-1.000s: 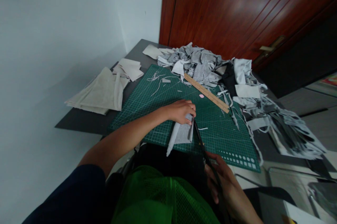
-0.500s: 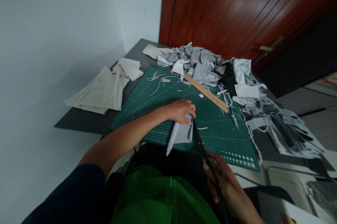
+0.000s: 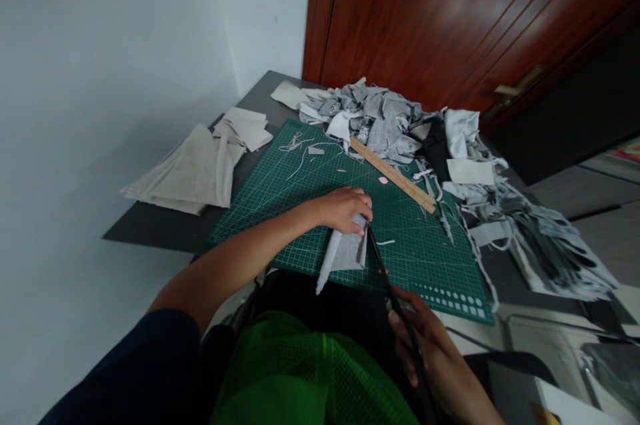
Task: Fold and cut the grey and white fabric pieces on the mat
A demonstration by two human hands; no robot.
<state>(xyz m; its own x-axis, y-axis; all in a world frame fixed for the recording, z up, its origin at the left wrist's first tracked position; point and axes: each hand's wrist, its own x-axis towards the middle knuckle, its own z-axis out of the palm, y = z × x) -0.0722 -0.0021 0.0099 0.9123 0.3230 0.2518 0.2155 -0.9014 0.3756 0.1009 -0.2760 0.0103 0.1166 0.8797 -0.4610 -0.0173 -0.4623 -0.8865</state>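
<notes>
Left hand: arm stretched forward over cutting mat, palm down, fingers curled closed on far end of grey fabric piece, holding it to mat.
Right hand: low, near body, fingers wrapped shut around scissors handles.
Scissors: long axis runs from right fingers up-left, tip just beside left fingertips at fabric's right edge; blade gap too small to tell.
Fabric piece: long axis from left fingers back toward body.
Count: one scissors, one fabric piece, one wooden ruler beyond left fingers.
</notes>
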